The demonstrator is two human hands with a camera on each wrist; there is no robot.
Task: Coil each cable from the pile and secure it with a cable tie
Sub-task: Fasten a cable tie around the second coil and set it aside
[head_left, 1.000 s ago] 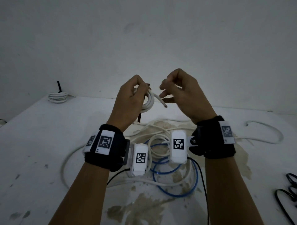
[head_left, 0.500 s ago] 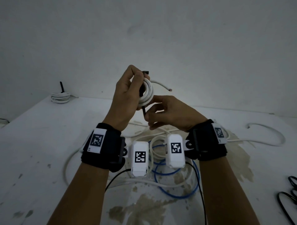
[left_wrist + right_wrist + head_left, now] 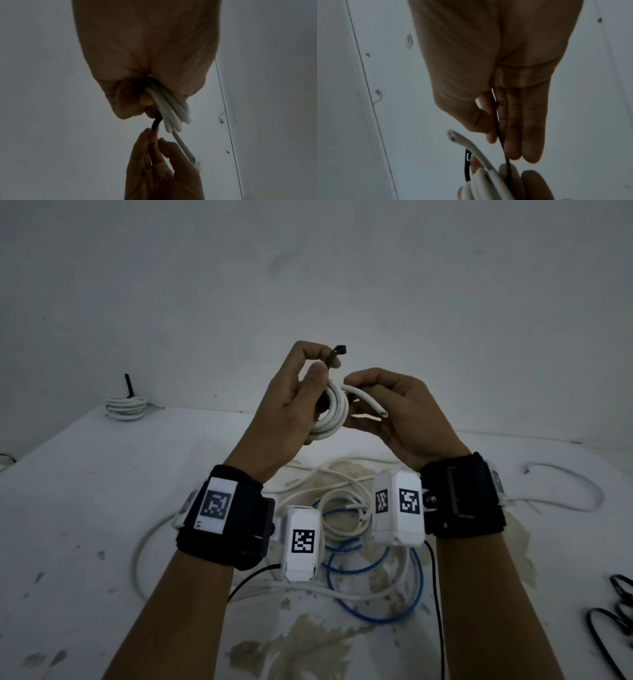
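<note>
Up above the tabletop, left hand grips the small white cable coil, fingers curled round it, with the black cable tie head sticking up by the fingertips. Right hand pinches the tie's tail between thumb and fingers, just beside the coil's cut end. Loose white and blue cables are piled below; a tied coil sits far left.

A thin black cable tie is pinched between the right hand's thumb and fingers; below, the white coil is gripped by the left hand.
</note>
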